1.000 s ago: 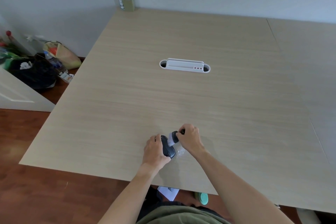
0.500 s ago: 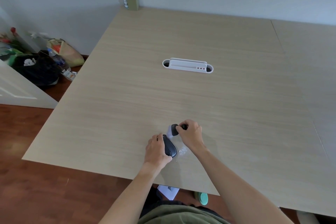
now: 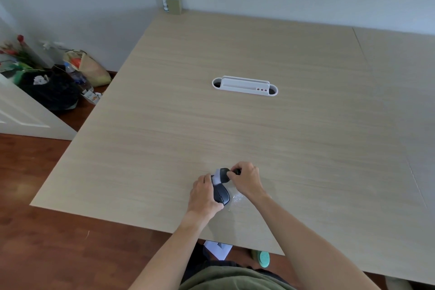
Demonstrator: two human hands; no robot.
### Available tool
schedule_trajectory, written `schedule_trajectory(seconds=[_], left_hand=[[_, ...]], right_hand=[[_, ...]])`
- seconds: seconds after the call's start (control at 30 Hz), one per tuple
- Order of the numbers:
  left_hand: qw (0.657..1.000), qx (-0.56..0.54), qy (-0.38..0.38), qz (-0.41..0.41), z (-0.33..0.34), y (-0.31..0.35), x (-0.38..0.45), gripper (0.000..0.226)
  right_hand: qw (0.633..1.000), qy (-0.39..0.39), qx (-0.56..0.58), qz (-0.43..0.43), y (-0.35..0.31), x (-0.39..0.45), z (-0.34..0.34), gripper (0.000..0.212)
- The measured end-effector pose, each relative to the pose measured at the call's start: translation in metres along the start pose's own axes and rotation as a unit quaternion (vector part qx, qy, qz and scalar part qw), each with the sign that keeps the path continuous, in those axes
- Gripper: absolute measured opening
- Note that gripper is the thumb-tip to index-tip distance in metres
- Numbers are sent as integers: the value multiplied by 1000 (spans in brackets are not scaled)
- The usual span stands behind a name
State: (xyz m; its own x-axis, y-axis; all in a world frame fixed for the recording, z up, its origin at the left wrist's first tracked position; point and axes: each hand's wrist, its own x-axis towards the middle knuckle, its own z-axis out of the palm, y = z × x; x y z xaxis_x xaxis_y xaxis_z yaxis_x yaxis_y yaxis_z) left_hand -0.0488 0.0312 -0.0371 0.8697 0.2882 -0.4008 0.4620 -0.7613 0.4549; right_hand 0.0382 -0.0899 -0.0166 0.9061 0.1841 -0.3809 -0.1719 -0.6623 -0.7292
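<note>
A black computer mouse (image 3: 221, 196) lies near the front edge of the light wooden table (image 3: 235, 136). My left hand (image 3: 204, 195) grips its left side, with the fingers curled around it. My right hand (image 3: 247, 179) pinches a small tool (image 3: 222, 174) that has a black body and a pale head. The pale head touches the far end of the mouse, beside my left fingertips. A scrap of crinkled clear plastic (image 3: 236, 198) lies on the table just right of the mouse, under my right wrist.
A white cable outlet (image 3: 244, 86) is set into the middle of the table. A small cardboard box (image 3: 173, 1) stands at the far corner by the wall. On the floor to the left are a black bag (image 3: 49, 92) and other bags.
My right hand has brought the tool down and left onto the far end of the mouse. My left hand has kept its grip, and my view has shifted slightly.
</note>
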Motion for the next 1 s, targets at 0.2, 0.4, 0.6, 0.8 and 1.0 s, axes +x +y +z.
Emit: schedule_trajectory(seconds=[0.2, 0.4, 0.6, 0.8, 1.0], left_hand=[[999, 35, 4, 5, -1, 2, -1, 88], [998, 64, 4, 8, 2, 1, 0, 92], [998, 66, 3, 12, 3, 2, 1, 93], [997, 73, 30, 11, 5, 3, 1, 81], [994, 76, 77, 2, 6, 8, -1, 63]], right_hand=[[998, 54, -2, -35, -5, 4, -2, 6], [1000, 7, -14, -5, -2, 4, 3, 7], [997, 54, -33, -36, -3, 4, -2, 8], [998, -11, -54, -29, 3, 0, -7, 10], [1000, 15, 23, -15, -3, -2, -27, 8]])
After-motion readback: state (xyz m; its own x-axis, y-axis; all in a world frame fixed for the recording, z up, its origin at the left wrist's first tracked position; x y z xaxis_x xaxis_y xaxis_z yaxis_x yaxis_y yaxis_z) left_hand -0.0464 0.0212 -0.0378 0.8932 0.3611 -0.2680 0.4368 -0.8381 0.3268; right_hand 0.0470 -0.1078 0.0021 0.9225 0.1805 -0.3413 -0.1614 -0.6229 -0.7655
